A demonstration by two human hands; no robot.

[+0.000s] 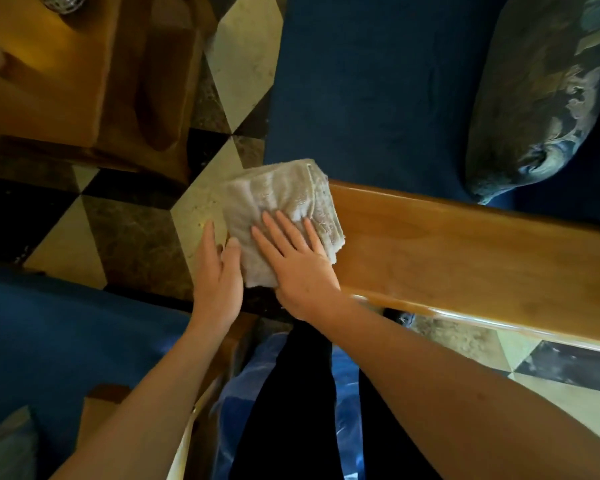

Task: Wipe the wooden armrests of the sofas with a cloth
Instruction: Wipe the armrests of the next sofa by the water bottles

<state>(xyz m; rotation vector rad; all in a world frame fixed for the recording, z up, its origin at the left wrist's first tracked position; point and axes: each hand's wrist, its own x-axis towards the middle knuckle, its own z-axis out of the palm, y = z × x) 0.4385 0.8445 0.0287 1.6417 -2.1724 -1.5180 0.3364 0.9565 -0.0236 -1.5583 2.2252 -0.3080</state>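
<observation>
Grey terry cloth (281,216), folded thick, sits on the near end of the wooden armrest (465,258) of a blue sofa (368,91) and hangs over that end above the floor. Right hand (300,268) lies flat on top of the cloth, palm down, fingers (274,226) spread wide and straight — pressing it, not pinching it. Left hand (219,282) is just beside the cloth's left edge, fingers together and mostly extended, thumb touching the fabric; cannot tell if it grips a fold. Armrest runs from the cloth off to the right, glossy, orange-brown. Patterned cushion (541,98) rests on the sofa seat beyond the armrest, well apart from the hands. Floor (201,202) is tiled in cream, brown and black diamonds. Wooden bench (49,74) at upper left — a glass object at its top edge, mostly cut off. Second blue sofa (66,327) at lower left.
</observation>
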